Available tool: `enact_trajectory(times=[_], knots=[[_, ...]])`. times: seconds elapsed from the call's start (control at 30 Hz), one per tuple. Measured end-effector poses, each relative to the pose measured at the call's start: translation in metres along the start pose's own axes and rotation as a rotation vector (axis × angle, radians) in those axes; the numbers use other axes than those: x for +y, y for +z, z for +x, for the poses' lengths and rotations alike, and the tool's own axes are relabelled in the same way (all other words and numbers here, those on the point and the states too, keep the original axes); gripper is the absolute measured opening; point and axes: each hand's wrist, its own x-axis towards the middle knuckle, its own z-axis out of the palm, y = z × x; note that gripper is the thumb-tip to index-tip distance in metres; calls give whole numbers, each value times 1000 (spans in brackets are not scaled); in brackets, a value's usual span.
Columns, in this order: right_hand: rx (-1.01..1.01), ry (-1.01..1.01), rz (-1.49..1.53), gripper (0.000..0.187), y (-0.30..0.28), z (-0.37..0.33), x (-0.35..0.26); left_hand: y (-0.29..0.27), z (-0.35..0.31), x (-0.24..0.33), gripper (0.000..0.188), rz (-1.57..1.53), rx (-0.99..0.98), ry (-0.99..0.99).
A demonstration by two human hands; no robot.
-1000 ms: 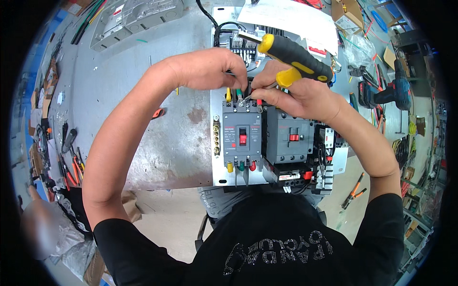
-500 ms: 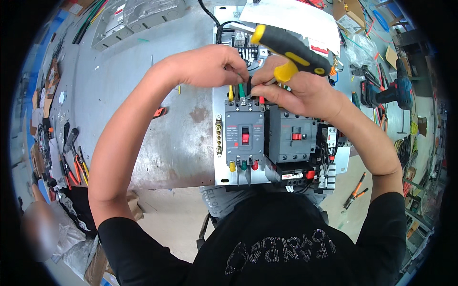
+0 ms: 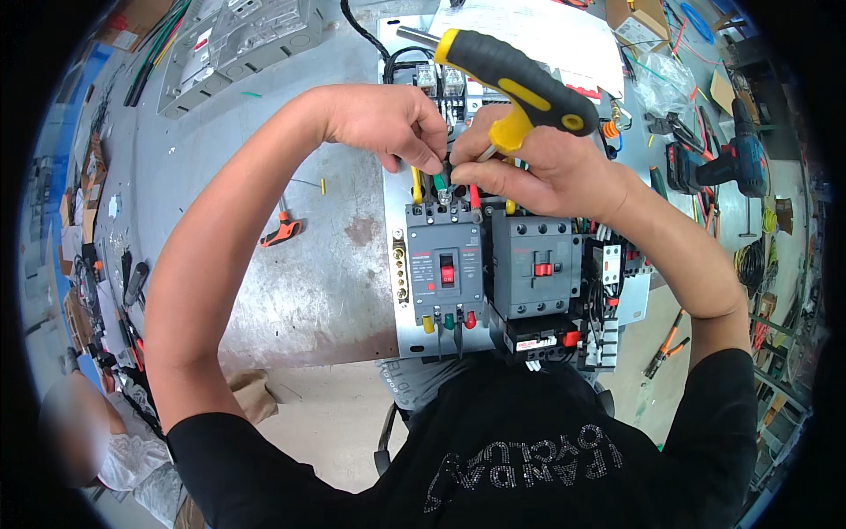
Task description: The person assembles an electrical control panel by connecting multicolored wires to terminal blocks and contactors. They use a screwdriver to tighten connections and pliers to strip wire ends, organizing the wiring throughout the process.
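Note:
Both my hands meet at the top terminals of a grey circuit breaker [image 3: 446,264] with a red toggle. My left hand [image 3: 388,128] is closed, its fingertips pinching at the green-sleeved lug [image 3: 440,184]. My right hand [image 3: 546,172] is closed around the shaft of a black-and-yellow T-handle screwdriver [image 3: 520,79], whose handle stands above the knuckles. Its tip is hidden near the lug. Yellow-sleeved [image 3: 417,185] and red-sleeved [image 3: 474,196] leads stand at either side.
A grey contactor [image 3: 536,264] sits right of the breaker on the mounting plate [image 3: 419,339]. On the bench lie an orange-handled tool [image 3: 282,231], a grey plastic enclosure [image 3: 238,53], paper [image 3: 564,35] and a cordless drill [image 3: 736,163]. Pliers [image 3: 665,348] appear at lower right. Another person's arm [image 3: 115,419] shows lower left.
The view has shifted slightly. My left fingertips have come down closer to the green-sleeved lug. My right hand and the screwdriver have shifted a little, with the screwdriver still held.

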Motion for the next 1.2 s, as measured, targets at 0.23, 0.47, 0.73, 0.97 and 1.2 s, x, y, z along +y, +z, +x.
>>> enact_trajectory(times=[0.23, 0.47, 0.73, 0.97, 1.2], knots=[[-79, -44, -59, 21, -13, 31, -12, -6, 5, -2, 24, 205, -25, 28], [-35, -95, 120, 17, -1, 16, -9, 3, -9, 25, 39, 317, 12, 61], [-175, 10, 255, 13, -8, 26, -3, -8, -13, 14, 50, 41, -115, -46], [-154, 61, 287, 10, -12, 19, -1, -12, -8, 29, 59, 43, 22, -143], [-23, 62, 369, 11, -6, 20, 22, -32, 9, 22, 53, 90, -72, -179]])
